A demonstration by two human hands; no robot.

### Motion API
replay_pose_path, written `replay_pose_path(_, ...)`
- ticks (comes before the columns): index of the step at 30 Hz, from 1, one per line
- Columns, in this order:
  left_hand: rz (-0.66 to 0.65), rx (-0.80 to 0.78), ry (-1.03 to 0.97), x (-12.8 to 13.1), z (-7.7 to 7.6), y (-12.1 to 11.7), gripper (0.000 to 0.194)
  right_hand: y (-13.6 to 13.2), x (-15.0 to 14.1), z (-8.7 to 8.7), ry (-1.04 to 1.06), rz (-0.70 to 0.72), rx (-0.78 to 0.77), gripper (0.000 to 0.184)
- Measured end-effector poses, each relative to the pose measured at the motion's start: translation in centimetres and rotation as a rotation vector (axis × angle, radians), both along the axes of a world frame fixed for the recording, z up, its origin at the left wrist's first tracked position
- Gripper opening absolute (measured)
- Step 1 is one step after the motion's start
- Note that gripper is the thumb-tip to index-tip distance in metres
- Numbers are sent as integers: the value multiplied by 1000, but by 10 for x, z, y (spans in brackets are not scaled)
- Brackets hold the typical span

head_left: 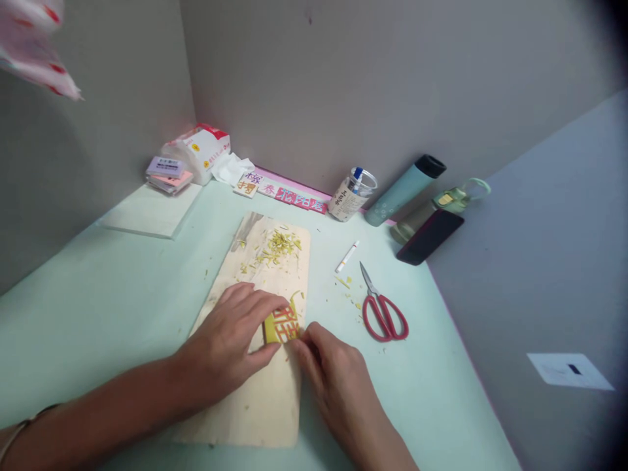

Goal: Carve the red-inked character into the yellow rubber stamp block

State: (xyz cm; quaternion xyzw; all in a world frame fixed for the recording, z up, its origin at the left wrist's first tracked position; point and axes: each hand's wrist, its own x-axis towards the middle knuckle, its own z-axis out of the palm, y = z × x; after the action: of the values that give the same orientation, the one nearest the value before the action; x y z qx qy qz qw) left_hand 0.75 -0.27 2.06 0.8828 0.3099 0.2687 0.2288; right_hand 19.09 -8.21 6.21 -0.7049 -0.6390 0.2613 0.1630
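Note:
A small yellow paper piece with a cut-out character showing red lies on a pale wooden board. My left hand rests over its left side, fingers curled down and pressing on it. The fingertips of my right hand are bunched against the piece's lower right edge, and what they pinch is too small to make out. Yellow-green paper shavings litter the far end of the board.
Red-handled scissors and a white pen-like tool lie right of the board on the pale green table. At the back wall: paper character pieces, a can, a teal flask, a dark phone, a tissue pack.

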Motion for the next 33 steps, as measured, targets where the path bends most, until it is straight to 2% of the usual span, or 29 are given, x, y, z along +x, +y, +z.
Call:
replay_pose_path(5, 16, -26, 6, 0, 3, -1, 33, 9, 1, -1, 63, -2, -25, 28)
replay_pose_path(12, 4, -17, 14, 1, 1, -1, 36, 14, 8, -11, 465, -119, -125, 35)
replay_pose_path(15, 13, -14, 15, 1, 2, 0, 37, 14, 7, -14, 561, -135, -121, 37)
replay_pose_path(29, 10, -6, 24, 1, 2, -1, 37, 14, 4, -19, 661, -179, -107, 37)
replay_pose_path(33, 17, -8, 24, 1, 2, -2, 35, 14, 8, -15, 719, -162, -154, 38)
